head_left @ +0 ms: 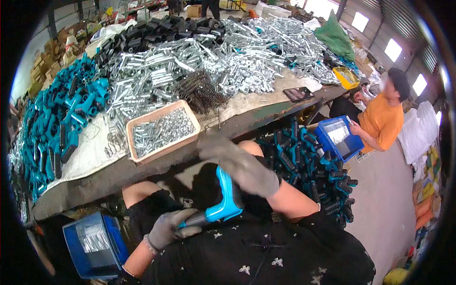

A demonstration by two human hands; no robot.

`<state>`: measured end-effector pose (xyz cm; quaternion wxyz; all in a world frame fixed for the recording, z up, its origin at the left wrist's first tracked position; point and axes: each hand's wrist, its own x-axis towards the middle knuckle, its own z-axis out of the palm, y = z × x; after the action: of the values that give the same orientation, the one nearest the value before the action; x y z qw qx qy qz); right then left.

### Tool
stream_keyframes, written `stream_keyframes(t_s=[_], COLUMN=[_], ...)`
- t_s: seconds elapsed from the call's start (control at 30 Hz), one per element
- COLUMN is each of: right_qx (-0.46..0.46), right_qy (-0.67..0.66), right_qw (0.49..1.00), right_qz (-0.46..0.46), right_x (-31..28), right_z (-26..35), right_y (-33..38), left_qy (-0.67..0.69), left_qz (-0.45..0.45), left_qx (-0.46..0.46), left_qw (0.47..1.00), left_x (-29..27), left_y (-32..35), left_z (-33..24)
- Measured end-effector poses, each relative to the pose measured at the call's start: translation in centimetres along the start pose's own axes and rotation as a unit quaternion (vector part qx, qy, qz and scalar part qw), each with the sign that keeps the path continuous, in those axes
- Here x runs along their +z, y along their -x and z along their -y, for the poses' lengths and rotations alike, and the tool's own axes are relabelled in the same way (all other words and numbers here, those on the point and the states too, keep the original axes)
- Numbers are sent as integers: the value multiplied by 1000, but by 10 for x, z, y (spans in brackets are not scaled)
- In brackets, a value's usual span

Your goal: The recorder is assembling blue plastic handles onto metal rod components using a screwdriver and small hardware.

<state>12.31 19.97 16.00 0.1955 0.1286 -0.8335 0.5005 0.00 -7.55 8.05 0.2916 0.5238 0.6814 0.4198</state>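
A teal, pistol-shaped tool body with a black grip lies across my lap, its teal end pointing up toward the table. My left hand, in a grey glove, is wrapped round the black grip. Just above the teal end is my right hand, also gloved and smeared by motion; whether it touches the tool body cannot be made out. Beyond it on the table stands a pale pink tray of small metal pins or screws. Dark coil springs lie heaped behind the tray.
Teal housings pile up on the table's left, shiny metal parts across its middle. A phone lies near the edge. Blue crates stand at lower left and right, beside finished-looking teal-black tools. A person in orange sits right.
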Motion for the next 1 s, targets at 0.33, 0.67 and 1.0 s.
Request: stream_keyframes(t_s=[0.33,0.67,1.0], right_qx=[-39,-208,-195], right_qy=[-38,17,-113], right_qw=[999,969,969], right_qz=[-4,135,99], right_x=[-9,-3,-5], right_z=[-15,-2,26], right_y=[-6,-15,-7], left_qy=[110,288,315], left_qz=[-20,2,-19], left_qx=[-12,-145,-139], left_qw=[994,947,939], left_x=[-19,-27,-15], left_y=[3,-8,-19], left_z=[4,-3,-19])
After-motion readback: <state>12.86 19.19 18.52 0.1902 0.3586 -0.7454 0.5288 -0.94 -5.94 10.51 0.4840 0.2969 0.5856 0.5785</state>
